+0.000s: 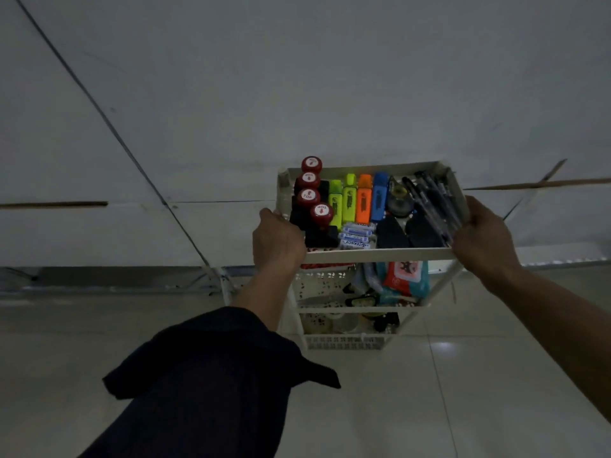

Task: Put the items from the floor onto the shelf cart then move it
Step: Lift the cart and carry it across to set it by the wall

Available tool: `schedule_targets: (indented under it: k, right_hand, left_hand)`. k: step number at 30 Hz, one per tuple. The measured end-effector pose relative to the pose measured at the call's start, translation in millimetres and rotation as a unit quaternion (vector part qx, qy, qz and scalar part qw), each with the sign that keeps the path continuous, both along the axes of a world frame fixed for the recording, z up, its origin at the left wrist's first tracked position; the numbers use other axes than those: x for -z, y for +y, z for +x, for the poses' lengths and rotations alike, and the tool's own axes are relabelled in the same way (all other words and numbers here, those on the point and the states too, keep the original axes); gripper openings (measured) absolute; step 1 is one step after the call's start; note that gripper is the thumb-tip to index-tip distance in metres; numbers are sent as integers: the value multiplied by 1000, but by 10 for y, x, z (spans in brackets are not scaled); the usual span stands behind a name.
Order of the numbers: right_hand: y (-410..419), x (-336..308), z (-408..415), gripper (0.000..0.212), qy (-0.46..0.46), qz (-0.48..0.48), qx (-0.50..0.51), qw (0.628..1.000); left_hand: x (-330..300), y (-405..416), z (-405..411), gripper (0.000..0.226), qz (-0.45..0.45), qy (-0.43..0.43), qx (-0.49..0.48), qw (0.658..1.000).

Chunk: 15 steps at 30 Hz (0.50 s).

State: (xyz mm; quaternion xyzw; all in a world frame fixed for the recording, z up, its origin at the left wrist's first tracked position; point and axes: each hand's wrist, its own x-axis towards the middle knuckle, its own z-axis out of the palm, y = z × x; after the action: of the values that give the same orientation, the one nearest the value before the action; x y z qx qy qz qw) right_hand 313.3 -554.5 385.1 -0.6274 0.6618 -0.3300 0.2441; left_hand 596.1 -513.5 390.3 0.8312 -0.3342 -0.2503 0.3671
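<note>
A white shelf cart (377,254) stands on the tiled floor in front of a pale wall. Its top tray holds several red-capped stamps (308,197), highlighters (358,201) in yellow, green, orange and blue, battery packs (357,236), a tape roll (400,201), black pens (433,200) and dark objects. The lower tiers hold colourful packets (405,279) and small items. My left hand (276,239) grips the top tray's left front corner. At the tray's right edge, my right hand (481,236) is closed on the rim.
The pale wall (297,94) rises directly behind the cart, with dark seam lines and a dark baseboard (99,276) at its foot. Glossy floor tiles (463,391) spread toward me. A dark sleeve (205,375) covers my left forearm.
</note>
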Motion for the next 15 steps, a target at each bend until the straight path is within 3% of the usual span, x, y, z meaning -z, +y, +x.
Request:
schedule_targets:
  k: [9,15]
  right_hand:
    - [-662,-101,-113,22,27,28,-104,994]
    - [-725,-20,-222,36,-40,30,-91,995]
  left_hand:
    - [46,-126,-247,18,-6,-21,-94,995]
    - [55,-223,-340,11,5,-62,-99,993]
